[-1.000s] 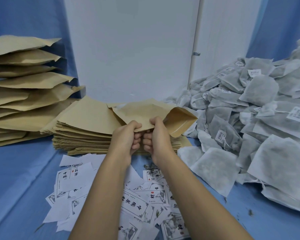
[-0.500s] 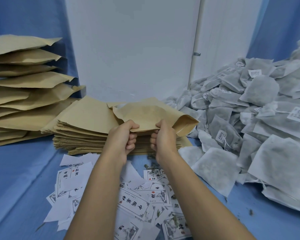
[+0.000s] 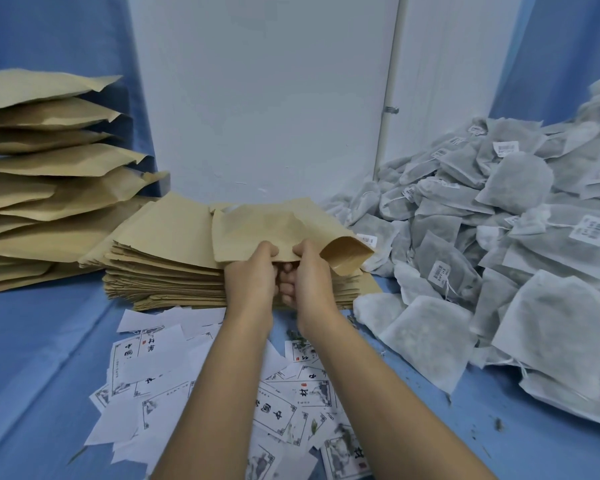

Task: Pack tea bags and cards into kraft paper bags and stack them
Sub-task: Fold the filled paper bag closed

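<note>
Lying nearest on the blue tabletop [image 3: 32, 341] is a loose scatter of white cards [image 3: 167, 372], some face up with black characters and ink drawings, others blank side up. Two bare forearms reach forward over the cards.

Beyond the cards, the left hand [image 3: 253, 282] and the right hand [image 3: 310, 278] are side by side, almost touching. Both hold one kraft paper bag [image 3: 257, 230] at its near edge. Each thumb lies on top of the paper, and the fingers [image 3: 287, 293] are curled underneath, so each hand pinches the edge. The bag is raised just above a stack of flat, empty kraft bags [image 3: 160, 268]. Its mouth [image 3: 347, 256] gapes open towards the right and shows the brown inner face. What the bag contains cannot be determined.

To the right of the stack, a large heap of grey-white tea bags [image 3: 520, 271] covers the tabletop. Several carry strings and white barcode tags. The nearest tea bags lie just beside the flat stack.

To the left and farther back stands a taller pile of bulging kraft bags [image 3: 49, 174], laid one on another with their ends pointing right.

At the rear is a white wall panel [image 3: 257, 98] with a vertical white pipe [image 3: 390, 98], flanked by blue cloth [image 3: 561, 46].
</note>
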